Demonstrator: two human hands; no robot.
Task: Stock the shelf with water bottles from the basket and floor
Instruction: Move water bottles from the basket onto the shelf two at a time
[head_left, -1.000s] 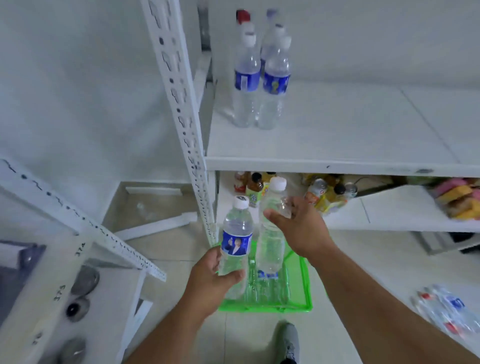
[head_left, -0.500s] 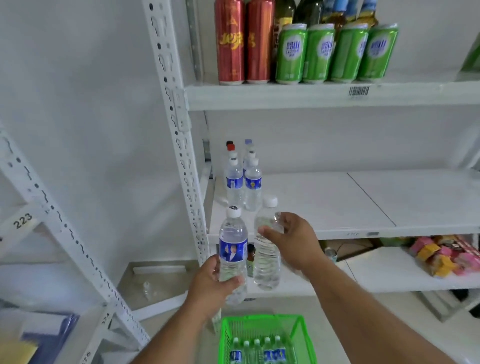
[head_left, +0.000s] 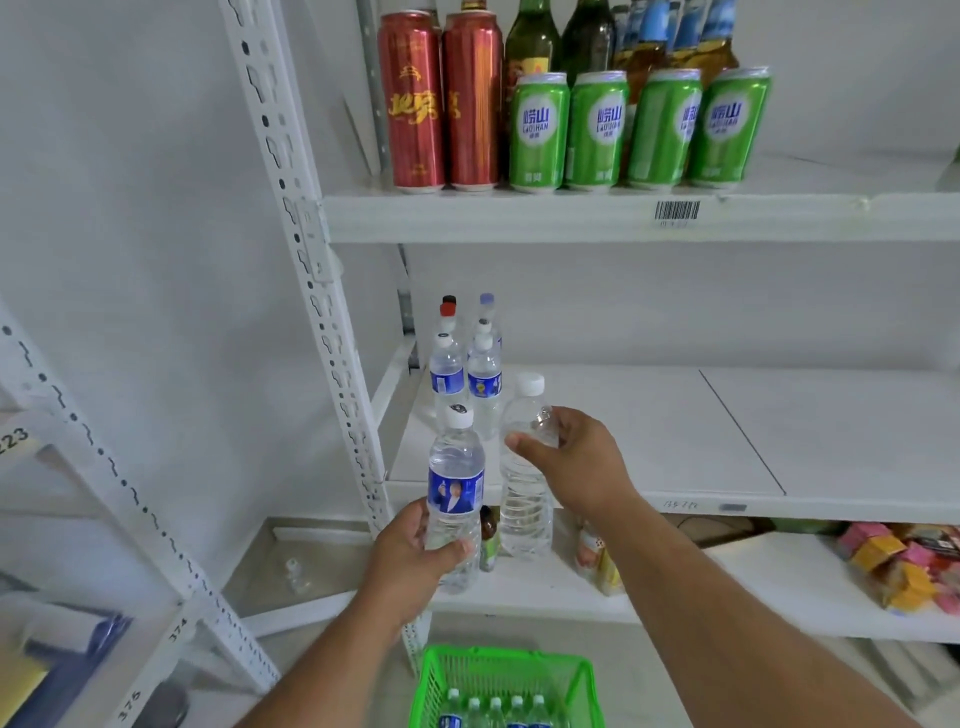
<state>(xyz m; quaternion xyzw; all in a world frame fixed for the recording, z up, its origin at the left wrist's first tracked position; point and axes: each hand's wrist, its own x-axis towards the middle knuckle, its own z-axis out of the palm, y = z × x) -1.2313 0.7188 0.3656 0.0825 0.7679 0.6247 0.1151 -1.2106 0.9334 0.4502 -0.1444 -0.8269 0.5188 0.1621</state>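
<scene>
Both bottles now sit a little higher against the middle shelf (head_left: 597, 441) than half a second ago, and more of the upper shelf's cans shows.

From the head view, your left hand (head_left: 410, 558) wraps the lower body of the blue-labelled bottle (head_left: 455, 493), thumb across its front, held upright. Your right hand (head_left: 576, 462) pinches the plain bottle (head_left: 524, 467) near its shoulder between thumb and fingers, so its weight hangs below the grip. Each bottle's base is below the shelf's front edge, so raise them clear of that lip before pushing in. Set them just in front of the standing bottles (head_left: 467, 374) at the left rear, keeping the two rows straight (the rear caps are probably other brands, too small to read). Lower each flat before letting go. More bottles wait in the green basket (head_left: 584, 680) below.
</scene>
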